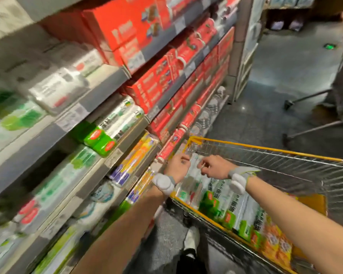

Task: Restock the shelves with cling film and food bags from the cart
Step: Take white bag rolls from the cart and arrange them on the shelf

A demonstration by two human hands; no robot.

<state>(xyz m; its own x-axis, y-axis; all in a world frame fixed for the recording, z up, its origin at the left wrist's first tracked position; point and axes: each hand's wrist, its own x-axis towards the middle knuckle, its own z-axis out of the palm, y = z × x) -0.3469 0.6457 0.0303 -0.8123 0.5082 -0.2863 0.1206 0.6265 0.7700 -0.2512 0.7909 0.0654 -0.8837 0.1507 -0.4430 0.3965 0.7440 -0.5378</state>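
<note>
both hands down in front end of cart (265, 148), just beside shelves (99, 95). my left hand (177, 165) curled round left side of clear pack of rolls (194, 175); my right hand (216, 167) pinched its top, fingers bent. green-and-white packs (236, 210) and orange boxes (277, 242) lay along cart's near side. shelves held red boxes (127, 30) above, green rolls (101, 141) lower. view blurred.

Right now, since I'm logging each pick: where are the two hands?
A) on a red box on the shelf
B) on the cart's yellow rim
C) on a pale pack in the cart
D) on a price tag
C: the left hand and right hand both meet on the pale pack inside the cart.
</note>
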